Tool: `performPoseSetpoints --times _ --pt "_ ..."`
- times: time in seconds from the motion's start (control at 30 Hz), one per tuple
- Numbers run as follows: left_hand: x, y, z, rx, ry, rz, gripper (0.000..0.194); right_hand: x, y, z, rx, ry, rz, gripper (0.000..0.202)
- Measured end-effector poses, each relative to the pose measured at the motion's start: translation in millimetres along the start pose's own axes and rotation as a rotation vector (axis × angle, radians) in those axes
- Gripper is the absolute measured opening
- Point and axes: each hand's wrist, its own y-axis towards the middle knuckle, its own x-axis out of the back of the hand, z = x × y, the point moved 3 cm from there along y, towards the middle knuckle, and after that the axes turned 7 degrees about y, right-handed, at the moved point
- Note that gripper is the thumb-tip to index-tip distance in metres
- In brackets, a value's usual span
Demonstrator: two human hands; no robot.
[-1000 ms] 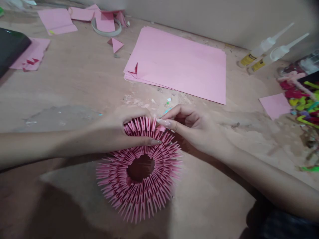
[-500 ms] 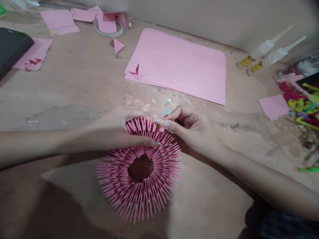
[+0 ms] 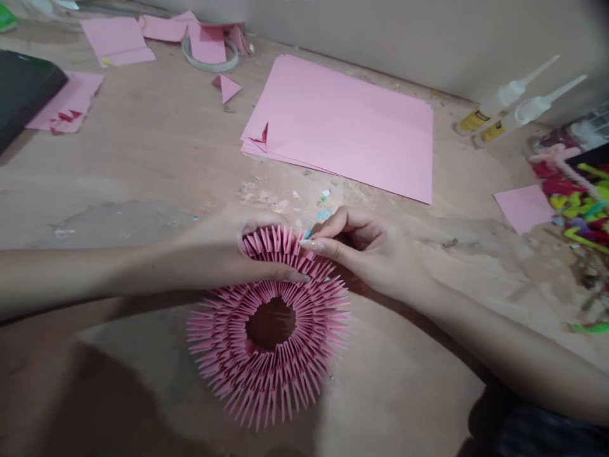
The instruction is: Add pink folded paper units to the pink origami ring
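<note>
A round ring of many folded pink paper pieces point(image 3: 314, 343), with pointed tips all round and a hole in its middle, is in front of me. My left hand point(image 3: 238, 247) grips its far left side, the thumb lying across the top and the other fingers hidden behind the rim. At the far right rim, my right hand point(image 3: 368, 244) pinches with thumb and forefinger at one folded piece on the edge. The fingertips cover most of that piece.
Pink paper sheets point(image 3: 347, 127) lie stacked beyond my hands, a small folded piece point(image 3: 261, 136) on their corner. Two glue bottles point(image 3: 485, 117) stand at the back right, near colourful pipe cleaners point(image 3: 580, 209). A tape roll point(image 3: 209, 63) and a dark flat object point(image 3: 23, 95) are at the left.
The right fingertips have moved slightly down onto the ring's rim. My left hand keeps its grip, and the whole view has shifted a little.
</note>
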Motion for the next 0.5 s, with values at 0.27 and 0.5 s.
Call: performPoseSetpoints --times 0.27,0.5 --pt "-1.2 1.1 -3.3 -0.01 -0.002 -0.017 0.068 4.3 2.2 3.0 0.084 -0.338 0.079 0.04" --pt "-0.4 1.0 -6.7 -0.055 -0.025 0.007 0.058 4.0 9.2 13.0 0.267 -0.537 0.301 0.047"
